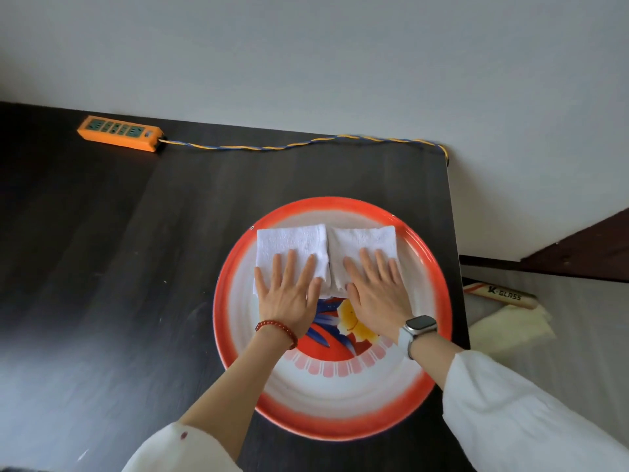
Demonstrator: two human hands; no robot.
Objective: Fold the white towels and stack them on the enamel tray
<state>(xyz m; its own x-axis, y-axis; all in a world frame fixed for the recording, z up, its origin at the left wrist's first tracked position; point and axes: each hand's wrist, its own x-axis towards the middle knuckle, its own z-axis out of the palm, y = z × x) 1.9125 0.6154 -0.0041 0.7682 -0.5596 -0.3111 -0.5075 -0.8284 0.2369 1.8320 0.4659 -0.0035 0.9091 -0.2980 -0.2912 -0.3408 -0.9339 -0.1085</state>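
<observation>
White folded towels point(326, 253) lie side by side, long axis left-right, on the far half of the round red-rimmed enamel tray point(340, 424), near the dark table's point(119, 284) right edge. Left hand point(289, 294) and right hand point(377, 294) press flat, fingers spread; open tabletop stretches left.

The tube-like object point(500, 294) beside the table reads what looks like "K-GLASS".

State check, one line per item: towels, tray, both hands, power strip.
Left towel: folded, on tray, touching the right one.
Right towel: folded, on tray, beside the left, not stacked.
Tray: flat on table, near half bare.
Left hand: flat, open, pressing left towel.
Right hand: flat, open, pressing right towel.
Power strip: sockets empty, cord attached.
</observation>
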